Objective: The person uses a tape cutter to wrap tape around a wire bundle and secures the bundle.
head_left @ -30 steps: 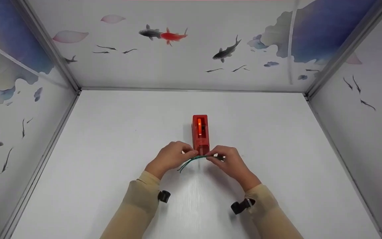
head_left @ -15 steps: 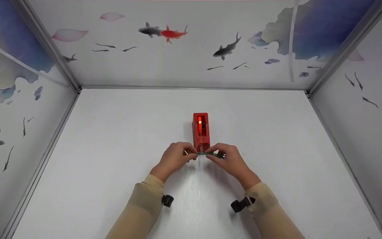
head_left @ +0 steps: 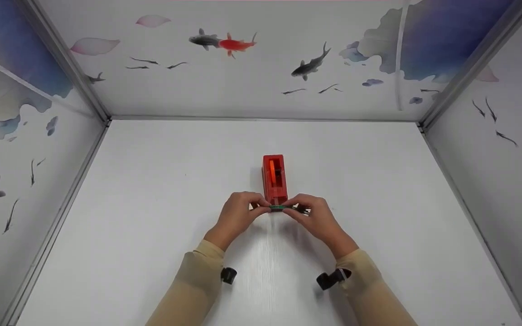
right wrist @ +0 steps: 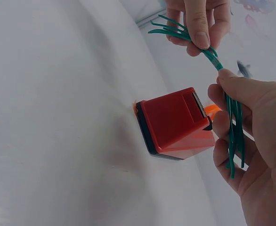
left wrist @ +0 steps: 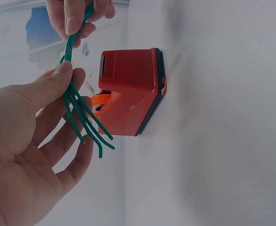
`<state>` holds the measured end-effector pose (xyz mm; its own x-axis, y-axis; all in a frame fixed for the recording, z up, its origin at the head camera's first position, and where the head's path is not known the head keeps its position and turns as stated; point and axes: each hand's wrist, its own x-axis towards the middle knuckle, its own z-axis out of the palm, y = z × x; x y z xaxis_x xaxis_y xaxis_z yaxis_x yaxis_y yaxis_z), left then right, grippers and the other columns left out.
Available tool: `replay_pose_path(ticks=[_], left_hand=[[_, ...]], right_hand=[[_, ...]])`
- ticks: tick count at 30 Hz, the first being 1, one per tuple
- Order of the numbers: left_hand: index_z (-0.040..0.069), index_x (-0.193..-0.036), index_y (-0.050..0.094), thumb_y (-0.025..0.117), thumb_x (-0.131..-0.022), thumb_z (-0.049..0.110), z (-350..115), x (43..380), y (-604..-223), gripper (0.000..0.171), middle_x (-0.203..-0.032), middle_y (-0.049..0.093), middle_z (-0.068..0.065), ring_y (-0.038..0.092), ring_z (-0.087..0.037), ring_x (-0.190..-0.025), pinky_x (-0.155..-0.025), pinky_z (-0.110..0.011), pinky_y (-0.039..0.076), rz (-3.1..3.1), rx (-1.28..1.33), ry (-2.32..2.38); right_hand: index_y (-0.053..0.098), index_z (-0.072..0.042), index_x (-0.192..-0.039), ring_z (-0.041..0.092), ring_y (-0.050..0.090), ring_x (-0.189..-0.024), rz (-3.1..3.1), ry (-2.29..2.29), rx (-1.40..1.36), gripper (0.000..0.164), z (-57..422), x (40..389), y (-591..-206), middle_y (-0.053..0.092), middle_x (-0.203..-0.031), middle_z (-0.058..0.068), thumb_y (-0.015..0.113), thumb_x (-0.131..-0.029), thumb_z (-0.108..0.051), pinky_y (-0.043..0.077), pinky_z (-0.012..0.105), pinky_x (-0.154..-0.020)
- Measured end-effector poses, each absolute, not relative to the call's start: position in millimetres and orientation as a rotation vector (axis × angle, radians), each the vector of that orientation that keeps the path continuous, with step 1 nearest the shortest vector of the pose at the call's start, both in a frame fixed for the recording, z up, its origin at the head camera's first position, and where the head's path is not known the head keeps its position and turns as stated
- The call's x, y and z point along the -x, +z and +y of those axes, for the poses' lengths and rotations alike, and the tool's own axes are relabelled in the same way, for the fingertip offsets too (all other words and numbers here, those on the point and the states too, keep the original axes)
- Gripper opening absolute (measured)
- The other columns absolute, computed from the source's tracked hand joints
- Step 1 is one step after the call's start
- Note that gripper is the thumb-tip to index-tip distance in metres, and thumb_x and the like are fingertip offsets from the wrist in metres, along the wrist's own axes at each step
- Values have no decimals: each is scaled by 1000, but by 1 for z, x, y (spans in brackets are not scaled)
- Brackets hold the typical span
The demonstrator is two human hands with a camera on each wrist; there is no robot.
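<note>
I find the bundle of green strands [head_left: 277, 207] held directly between both hands, its long axis running crosswise from one to the other; neither hand is clearly nearer. The left hand [head_left: 241, 210] pinches it between thumb and fingers; the right hand [head_left: 313, 213] pinches it likewise. Loose ends project past each grip. Just beyond the fingertips, the red tape dispenser [left wrist: 128, 89] stands lengthwise, pointing away, on the white table [head_left: 152, 190].
</note>
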<state>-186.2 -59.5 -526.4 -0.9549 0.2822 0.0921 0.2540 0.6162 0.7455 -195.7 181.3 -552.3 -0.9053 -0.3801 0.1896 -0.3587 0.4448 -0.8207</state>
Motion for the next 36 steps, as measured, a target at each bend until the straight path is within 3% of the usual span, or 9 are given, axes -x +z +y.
replay_pose_path(ticks=[6,18,26,36], left_hand=[[22,-97,82,81,-90,19,-58,185,-529,7,-88,74,9,59,-11,-83,-73,-27,50,2790,-464,1277],[23,-94,84,86,-85,19,-53,186,-533,10,-89,76,8,64,-15,-92,-82,-31,55,2899,-423,1201],[23,-92,85,89,-81,20,-48,186,-535,13,-89,79,8,62,-14,-94,-101,-44,47,3077,-485,1105],[24,-94,85,90,-81,25,-44,186,-535,14,-89,79,7,62,-14,-99,-109,-51,39,3165,-485,1005]], right_hand=[[79,-30,-106,12,66,-91,2638,-1480,636,16,182,196,-552,75,-99,-15,79,-92,-23,58,29,-86],[81,-27,-105,10,66,-91,2711,-1446,686,18,180,196,-551,75,-98,-15,82,-90,-18,58,36,-87],[82,-21,-101,9,70,-90,2817,-1442,796,20,177,199,-555,77,-96,-13,84,-85,-9,59,34,-84],[83,-24,-98,9,69,-92,2976,-1326,792,19,175,198,-554,77,-94,-13,87,-83,-12,44,48,-101]])
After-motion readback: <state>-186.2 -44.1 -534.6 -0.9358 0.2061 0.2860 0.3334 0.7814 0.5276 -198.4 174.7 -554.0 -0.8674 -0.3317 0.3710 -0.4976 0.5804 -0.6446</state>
